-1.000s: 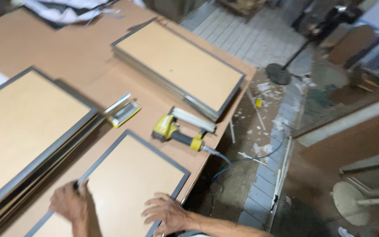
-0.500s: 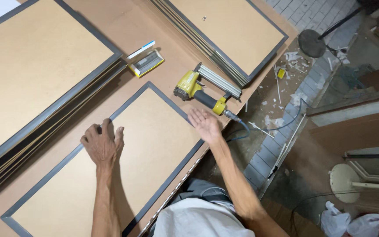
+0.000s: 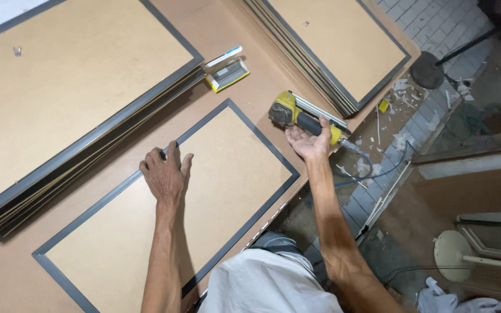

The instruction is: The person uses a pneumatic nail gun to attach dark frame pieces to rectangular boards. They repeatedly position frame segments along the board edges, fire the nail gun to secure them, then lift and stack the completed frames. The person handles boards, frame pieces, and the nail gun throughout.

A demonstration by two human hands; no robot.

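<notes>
A grey-framed picture frame (image 3: 215,174) with a brown backing board lies face down on the brown worktable (image 3: 250,93) in front of me. My left hand (image 3: 165,174) presses flat on the board near the frame's far long edge, fingertips on the grey rim. My right hand (image 3: 308,141) curls around the black handle of a yellow pneumatic staple gun (image 3: 302,117), which lies near the table's right edge just beyond the frame's corner. A hose runs from the gun's handle down off the table.
A stack of similar frames (image 3: 82,87) lies at the left, another stack (image 3: 337,46) at the upper right. A yellow box of staples (image 3: 228,75) sits between them. Right of the table are a tiled floor with scraps (image 3: 401,110) and a fan base (image 3: 426,69).
My right hand has moved from the frame's corner onto the staple gun's handle. My left hand has slid toward the frame's far edge. The view has shifted closer.
</notes>
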